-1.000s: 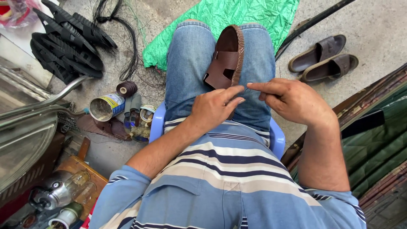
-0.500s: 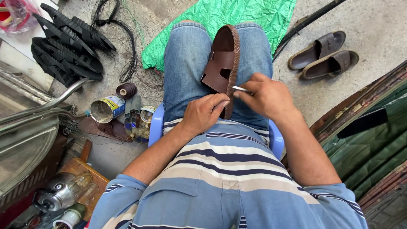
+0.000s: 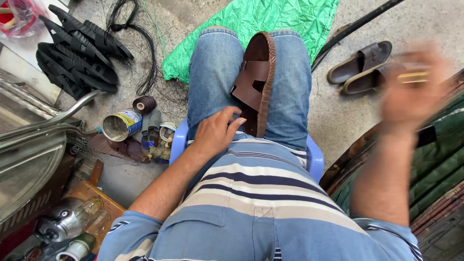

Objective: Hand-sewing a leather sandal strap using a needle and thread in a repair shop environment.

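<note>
Head view, looking straight down the seated person's lap. The left hand [image 3: 215,133] lies palm-down on the left thigh with fingers loosely spread, their tips pressing the near end of a brown leather sandal [image 3: 256,82]; it pins rather than grips, which seems meant to keep the sandal from sliding off the jeans. The sandal stands on its edge in the cleft between the thighs, so the legs act as a clamp. Its long axis runs from 6 to 12 o'clock, the far rounded end pointing to 12, the straps facing 9 and the stitched sole edge toward 3.

The right hand [image 3: 411,84] is raised out at 2 o'clock from the sandal, well apart from it and badly blurred; something thin and yellowish shows at the fingers, but whether they are closed on it I cannot tell.

Farther out: a pair of brown slippers [image 3: 360,65] at 2 o'clock on the concrete, a green sheet [image 3: 270,17] at 12, an open tin can [image 3: 121,124] and a thread spool [image 3: 144,104] at 9, black sole pieces [image 3: 77,53] at 10.
</note>
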